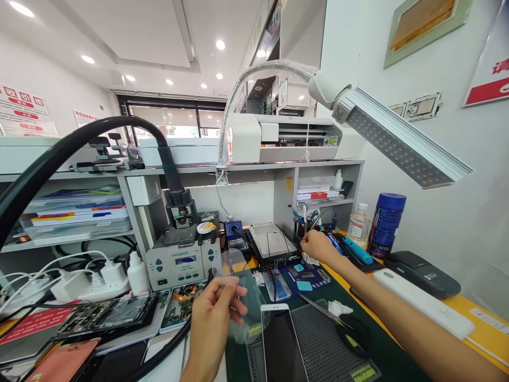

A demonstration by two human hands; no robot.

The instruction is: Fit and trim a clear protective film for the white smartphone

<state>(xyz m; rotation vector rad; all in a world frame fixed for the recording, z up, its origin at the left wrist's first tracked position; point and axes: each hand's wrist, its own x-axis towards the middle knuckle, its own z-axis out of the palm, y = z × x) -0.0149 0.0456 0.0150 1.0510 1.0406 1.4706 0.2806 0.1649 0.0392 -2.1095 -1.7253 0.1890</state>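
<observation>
My left hand (pixel 217 313) is closed, thumb against curled fingers, on a clear plastic sheet (pixel 251 305) that hangs beside a phone. This white-framed phone (pixel 281 342) lies face up with a dark screen on a grey perforated mat (pixel 318 339). Farther off, my right hand (pixel 320 248) reaches to the tool holder at the back, its fingers pinched together beside slim upright tools. A pair of metal tweezers (pixel 318 218) sticks up just above those fingers; what they grip is hidden. Black-handled scissors (pixel 352 334) lie partly open right of the phone.
Behind the phone stands a flat metal-topped device (pixel 272 241). At left are a grey soldering station (pixel 185 262), opened phone parts (pixel 107 313) and a thick black hose (pixel 79 138). A lamp (pixel 405 138) hangs over the right side, above bottles and a white power bank (pixel 421 302).
</observation>
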